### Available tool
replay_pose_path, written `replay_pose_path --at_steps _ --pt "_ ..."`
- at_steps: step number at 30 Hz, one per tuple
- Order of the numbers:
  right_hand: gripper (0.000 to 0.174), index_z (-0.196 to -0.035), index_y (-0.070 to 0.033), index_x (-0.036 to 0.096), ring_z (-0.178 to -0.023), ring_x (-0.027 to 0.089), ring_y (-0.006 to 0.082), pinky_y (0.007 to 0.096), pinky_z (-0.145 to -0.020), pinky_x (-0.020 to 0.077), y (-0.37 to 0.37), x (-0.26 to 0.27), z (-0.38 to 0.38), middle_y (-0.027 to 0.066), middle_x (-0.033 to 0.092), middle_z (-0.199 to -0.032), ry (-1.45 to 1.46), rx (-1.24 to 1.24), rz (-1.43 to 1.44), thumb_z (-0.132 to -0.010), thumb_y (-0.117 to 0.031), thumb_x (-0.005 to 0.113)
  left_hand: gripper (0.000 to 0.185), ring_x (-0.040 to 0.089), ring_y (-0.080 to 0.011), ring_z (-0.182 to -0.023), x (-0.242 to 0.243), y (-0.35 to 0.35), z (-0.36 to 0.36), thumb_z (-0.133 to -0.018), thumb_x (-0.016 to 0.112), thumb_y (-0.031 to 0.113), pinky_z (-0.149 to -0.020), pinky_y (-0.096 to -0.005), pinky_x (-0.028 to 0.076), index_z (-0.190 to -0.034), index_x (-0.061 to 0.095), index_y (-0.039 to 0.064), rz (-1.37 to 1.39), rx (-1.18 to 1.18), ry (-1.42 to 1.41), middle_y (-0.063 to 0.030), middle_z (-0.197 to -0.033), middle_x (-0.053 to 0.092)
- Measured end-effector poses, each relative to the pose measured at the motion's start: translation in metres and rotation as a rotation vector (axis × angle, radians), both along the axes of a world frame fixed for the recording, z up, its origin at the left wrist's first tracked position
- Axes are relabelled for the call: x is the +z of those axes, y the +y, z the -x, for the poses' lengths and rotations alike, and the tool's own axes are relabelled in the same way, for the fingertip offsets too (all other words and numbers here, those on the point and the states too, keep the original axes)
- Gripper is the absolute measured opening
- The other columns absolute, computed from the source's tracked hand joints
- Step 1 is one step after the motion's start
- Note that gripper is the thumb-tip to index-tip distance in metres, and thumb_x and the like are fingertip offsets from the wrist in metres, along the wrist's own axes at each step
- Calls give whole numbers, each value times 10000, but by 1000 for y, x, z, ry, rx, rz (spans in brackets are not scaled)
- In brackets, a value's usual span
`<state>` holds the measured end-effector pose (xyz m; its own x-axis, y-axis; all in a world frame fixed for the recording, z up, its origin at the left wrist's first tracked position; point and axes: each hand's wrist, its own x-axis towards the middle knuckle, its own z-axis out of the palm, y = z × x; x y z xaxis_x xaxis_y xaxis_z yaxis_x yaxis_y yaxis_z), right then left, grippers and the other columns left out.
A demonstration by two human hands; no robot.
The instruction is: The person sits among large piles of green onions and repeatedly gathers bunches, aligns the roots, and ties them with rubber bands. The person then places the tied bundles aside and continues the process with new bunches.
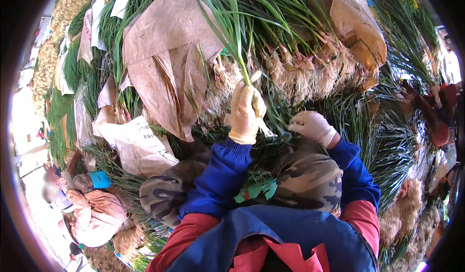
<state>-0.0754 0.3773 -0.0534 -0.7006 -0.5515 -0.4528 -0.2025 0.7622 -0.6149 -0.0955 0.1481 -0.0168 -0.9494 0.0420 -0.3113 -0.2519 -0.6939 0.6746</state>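
Observation:
My left hand (245,109), in a cream glove, is closed around a young green garlic plant (240,62). The leaves rise above the fist, and a pale end hangs out below it. Lower and to the right, my right hand (311,126), in a white glove, is over loose dark leaves (278,121) with its fingers curled; whether it pinches anything is hidden. Beyond both hands lies a heap of the same plants, their pale roots (303,72) towards me and green leaves (267,8) pointing away. A brown woven sack (170,28) covers its left part.
A white printed sack (136,146) lies left of my camouflage-covered knees (308,181). Another plastic sack (358,24) rests at the far right of the heap. Leaf piles (387,152) spread on the right. People sit working at the left (98,214) and right (441,126) edges.

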Motion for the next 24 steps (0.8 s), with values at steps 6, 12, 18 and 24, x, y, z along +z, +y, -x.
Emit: replay_pose_path --at_steps 6,12,18,24 --pt "373 -1088 -53 684 -919 670 321 407 -786 523 -14 19 115 176 690 -972 569 -728 227 -906 -370 614 294 450 -107 -558 -15 1 -3 -947 533 231 -491 -260 375 -1136 589 12 -218 -141 -111 -2 -725 497" --pt "239 -1009 -97 677 -837 654 338 437 -708 520 -5 -6 129 133 663 -915 974 -545 -54 -880 -285 606 302 336 -54 -464 -27 -7 0 -978 556 249 -438 -230 316 -1171 604 22 -238 -265 -77 77 -599 371" --pt "202 -987 -90 701 -749 689 333 395 -641 533 -54 42 35 160 687 -861 387 -557 414 -888 -265 678 335 652 -218 -1004 -31 13 10 -986 565 212 -879 -343 544 -1252 588 9 -102 -164 -115 -96 -1082 686" --pt "448 -977 -44 688 -627 627 241 353 -588 497 -46 33 50 87 652 -717 512 -550 363 -823 -462 731 152 659 -156 -730 -39 24 3 -963 608 169 -670 -296 562 -1026 653 38 -40 -140 -242 -67 -882 689"
